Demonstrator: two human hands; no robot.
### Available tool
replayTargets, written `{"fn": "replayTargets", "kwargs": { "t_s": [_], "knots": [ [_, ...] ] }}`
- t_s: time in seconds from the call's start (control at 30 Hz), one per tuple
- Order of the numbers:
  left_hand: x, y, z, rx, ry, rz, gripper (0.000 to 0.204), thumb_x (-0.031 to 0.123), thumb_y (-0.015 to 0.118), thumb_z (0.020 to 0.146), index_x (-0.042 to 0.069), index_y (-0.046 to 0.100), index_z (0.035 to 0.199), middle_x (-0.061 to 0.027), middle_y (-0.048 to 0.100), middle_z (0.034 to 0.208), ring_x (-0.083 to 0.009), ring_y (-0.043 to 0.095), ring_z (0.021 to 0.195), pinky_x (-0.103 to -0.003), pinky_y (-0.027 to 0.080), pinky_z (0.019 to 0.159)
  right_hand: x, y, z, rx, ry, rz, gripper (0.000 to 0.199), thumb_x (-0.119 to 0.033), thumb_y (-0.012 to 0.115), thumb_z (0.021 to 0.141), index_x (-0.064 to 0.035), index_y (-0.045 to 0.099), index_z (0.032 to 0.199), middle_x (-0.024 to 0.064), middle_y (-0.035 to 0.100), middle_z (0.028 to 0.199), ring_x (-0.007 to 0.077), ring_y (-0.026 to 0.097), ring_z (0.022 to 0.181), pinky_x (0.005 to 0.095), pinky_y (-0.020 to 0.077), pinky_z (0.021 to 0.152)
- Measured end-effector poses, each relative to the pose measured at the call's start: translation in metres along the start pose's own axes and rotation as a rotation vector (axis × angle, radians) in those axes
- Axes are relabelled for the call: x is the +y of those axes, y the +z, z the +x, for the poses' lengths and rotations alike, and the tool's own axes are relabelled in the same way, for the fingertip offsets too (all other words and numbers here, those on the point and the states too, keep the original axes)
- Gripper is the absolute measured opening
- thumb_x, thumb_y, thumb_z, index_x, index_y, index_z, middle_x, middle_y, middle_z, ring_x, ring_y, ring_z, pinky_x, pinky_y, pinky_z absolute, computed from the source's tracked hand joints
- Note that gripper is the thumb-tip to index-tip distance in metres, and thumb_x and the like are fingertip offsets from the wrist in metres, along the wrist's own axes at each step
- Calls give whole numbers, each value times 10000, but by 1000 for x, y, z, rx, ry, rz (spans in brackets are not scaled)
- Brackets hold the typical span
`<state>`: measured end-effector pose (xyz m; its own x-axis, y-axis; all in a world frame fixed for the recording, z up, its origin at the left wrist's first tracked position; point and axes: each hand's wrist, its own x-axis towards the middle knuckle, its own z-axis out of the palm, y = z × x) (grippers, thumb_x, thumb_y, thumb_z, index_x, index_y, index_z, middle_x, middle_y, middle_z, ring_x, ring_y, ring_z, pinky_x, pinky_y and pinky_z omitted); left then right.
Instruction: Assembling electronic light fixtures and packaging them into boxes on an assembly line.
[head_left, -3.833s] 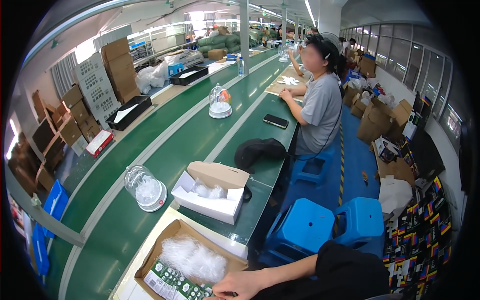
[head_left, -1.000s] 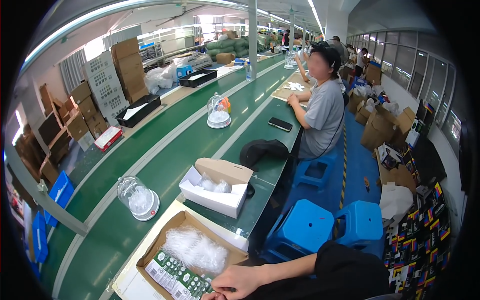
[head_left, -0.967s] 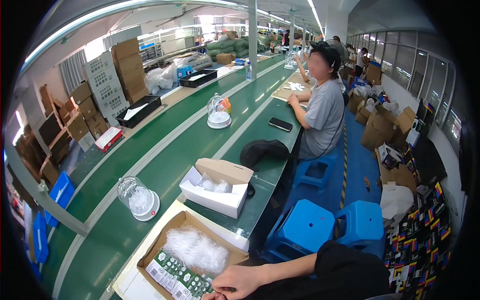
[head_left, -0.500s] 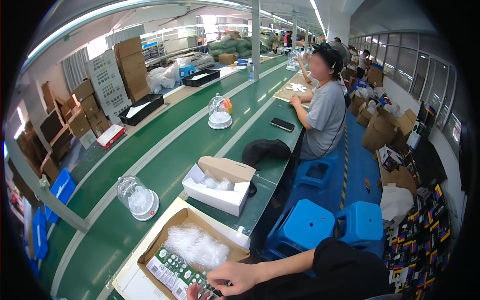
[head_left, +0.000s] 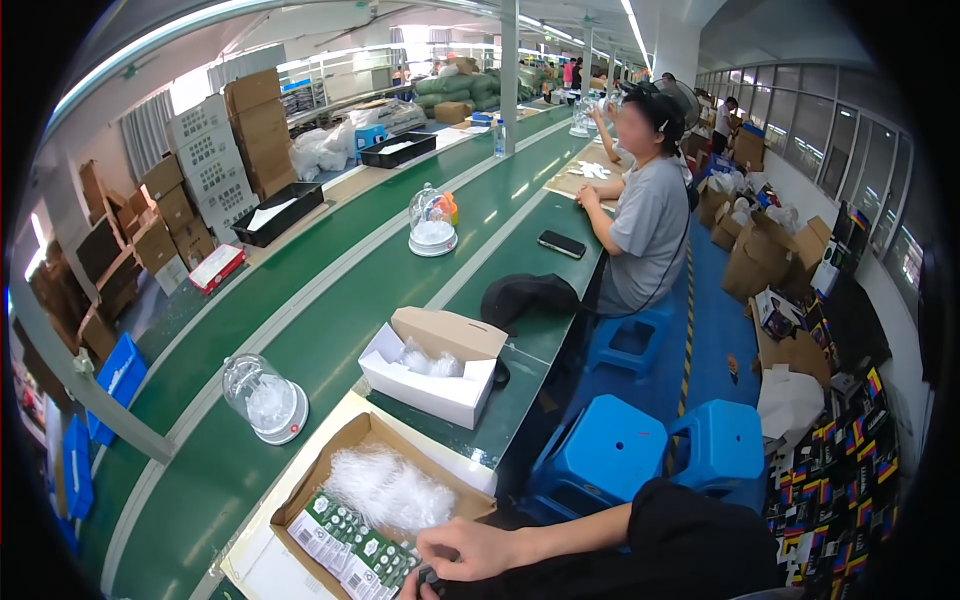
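Note:
My right hand [head_left: 468,548] comes in from the right at the near corner of a shallow cardboard tray [head_left: 287,512]. Its fingers are curled and pressed together over a small dark grey piece, too small to name. Only the fingertips of my left hand [head_left: 412,588] show at the lower edge, against the same dark piece. Inside the tray lie a heap of clear plastic strands [head_left: 385,485] and green-and-white printed cards [head_left: 345,540] with small round marks and barcodes. Beyond it an open white box [head_left: 430,390] holds clear wrapped pieces.
Clear domes on white bases [head_left: 265,400] [head_left: 433,222] stand on the green conveyor belt [head_left: 330,350]. A black cap [head_left: 530,303] and a phone [head_left: 562,244] lie on the table. A co-worker [head_left: 645,210] sits farther along. Blue stools [head_left: 610,445] stand at my right.
The left hand's fingers have closed in beside the right hand, where a small dark piece now shows. The dome and belt items sit slightly farther left in view.

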<state>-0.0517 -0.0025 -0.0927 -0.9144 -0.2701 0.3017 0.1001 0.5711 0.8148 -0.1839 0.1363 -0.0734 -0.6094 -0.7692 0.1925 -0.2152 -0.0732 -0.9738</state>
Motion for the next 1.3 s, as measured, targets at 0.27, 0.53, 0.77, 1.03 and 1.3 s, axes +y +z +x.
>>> {"fn": "replayTargets", "kwargs": {
  "t_s": [0.27, 0.53, 0.77, 1.03, 1.3],
  "knots": [
    [-11, 2, -7, 11, -76, 134, 264, 121, 609, 938, 103, 644, 1199, -127, 694, 758, -156, 633, 581, -298, 512, 546, 3, -6, -1, 1, 43, 19, 99, -74, 574, 825, -20, 491, 814, 31, 515, 633, 98, 507, 575, 265, 416, 531],
    [12, -37, 39, 22, -37, 67, 140, 21, 714, 784, 10, 703, 923, -125, 703, 796, -189, 670, 666, -274, 507, 599, -15, -19, 23, -45, 44, -105, 81, -62, 614, 794, -32, 556, 841, 71, 566, 669, 135, 571, 587, 288, 478, 567],
    [4, -72, 102, 39, 43, -52, 242, -1, 707, 799, 31, 670, 1036, -78, 702, 892, -161, 677, 814, -260, 531, 713, -28, -50, 97, -194, 36, -132, 36, -17, 558, 827, -5, 529, 809, 55, 612, 761, 121, 597, 709, 237, 486, 653],
    [-53, -105, 220, 313, 132, -60, 85, 29, 631, 869, 4, 670, 940, -67, 670, 857, -124, 603, 743, -251, 473, 668, 11, -42, 248, 51, -462, -298, 40, -15, 540, 811, -7, 504, 828, 144, 551, 1124, 189, 566, 924, 288, 479, 785],
    [-134, -140, 310, 264, 37, -36, 147, 105, 605, 910, -21, 661, 959, -6, 650, 821, -55, 556, 751, -221, 446, 667, 53, -20, 364, 187, -659, -366, 129, -80, 608, 776, -7, 507, 808, 222, 551, 1164, 374, 545, 1083, 393, 442, 927]
  ]
}}
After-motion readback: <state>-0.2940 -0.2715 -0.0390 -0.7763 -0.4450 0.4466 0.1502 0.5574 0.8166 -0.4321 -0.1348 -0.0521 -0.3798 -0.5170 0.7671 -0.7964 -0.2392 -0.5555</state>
